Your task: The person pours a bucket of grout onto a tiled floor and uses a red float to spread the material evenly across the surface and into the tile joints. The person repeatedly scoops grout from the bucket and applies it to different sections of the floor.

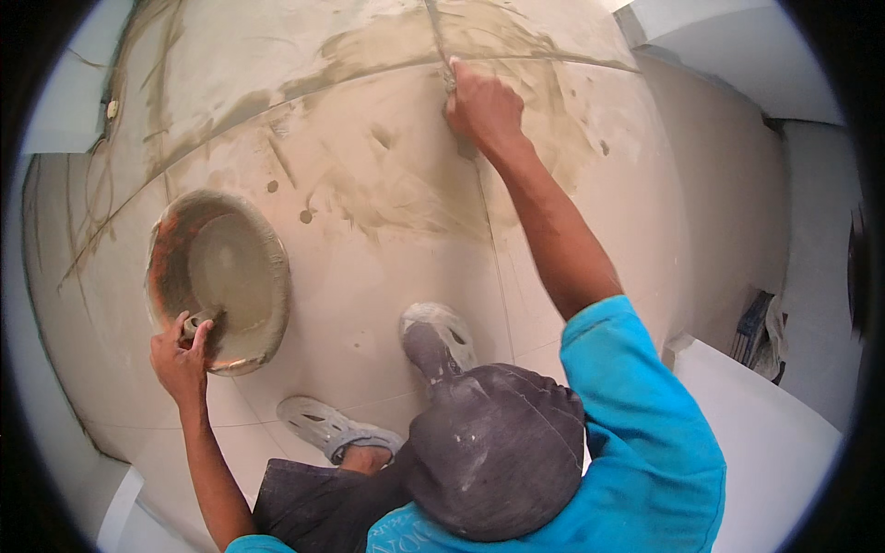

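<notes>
The right hand [484, 106] is clenched on a small tool, hard to make out, pressed into the tile joint [489, 230]. The left hand [182, 355] grips the rim of the metal pan [221, 276] of wet grout: heavy, sloppy, best held at the rim. Sandalled feet [438, 336] crowd the smeared floor [369, 166].

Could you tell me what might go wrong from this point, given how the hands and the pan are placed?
The left hand grips only the near rim of the round pan of grey mix, so the pan might tip and spill onto the floor tiles. The right hand is stretched far forward at a tile joint, so balance could suffer. The clogs stand near wet smears and might slip.
</notes>
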Tool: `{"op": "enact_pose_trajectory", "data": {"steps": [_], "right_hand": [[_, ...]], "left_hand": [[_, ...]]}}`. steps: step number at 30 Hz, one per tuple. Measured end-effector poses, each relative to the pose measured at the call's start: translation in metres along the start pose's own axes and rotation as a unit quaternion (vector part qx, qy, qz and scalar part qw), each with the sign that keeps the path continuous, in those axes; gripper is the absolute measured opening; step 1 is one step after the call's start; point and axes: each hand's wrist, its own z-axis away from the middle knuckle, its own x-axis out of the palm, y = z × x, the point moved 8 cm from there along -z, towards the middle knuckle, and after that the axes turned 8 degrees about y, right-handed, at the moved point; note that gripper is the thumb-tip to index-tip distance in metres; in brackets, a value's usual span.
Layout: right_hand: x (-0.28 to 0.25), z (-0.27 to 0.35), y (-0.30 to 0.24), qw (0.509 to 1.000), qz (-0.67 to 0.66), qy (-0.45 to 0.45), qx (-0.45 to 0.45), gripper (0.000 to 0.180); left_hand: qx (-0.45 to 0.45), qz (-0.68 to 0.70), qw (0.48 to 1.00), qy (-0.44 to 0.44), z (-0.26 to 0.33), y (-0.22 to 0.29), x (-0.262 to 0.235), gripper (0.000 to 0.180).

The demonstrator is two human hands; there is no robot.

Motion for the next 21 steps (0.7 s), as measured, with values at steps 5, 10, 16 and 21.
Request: {"op": "enact_pose_trajectory", "data": {"steps": [5,10,16,21], "right_hand": [[0.005,0.141,-0.024,0.934,-0.015,0.048,-0.355,0.047],[0.011,0.137,-0.019,0.946,0.007,0.071,-0.316,0.044],[0.035,0.047,-0.029,0.979,0.009,0.061,-0.194,0.035],[0.012,-0.015,0.003,0.998,0.043,0.014,-0.032,0.037]], "left_hand": [[0.01,-0.002,1.0,0.001,-0.002,0.003,-0.001,0.04],[-0.018,0.003,1.0,-0.011,-0.003,0.002,0.0,0.04],[-0.024,0.011,0.999,-0.031,-0.004,0.012,-0.003,0.039],[-0.022,-0.045,0.998,-0.03,-0.009,0.022,-0.001,0.037]]}}
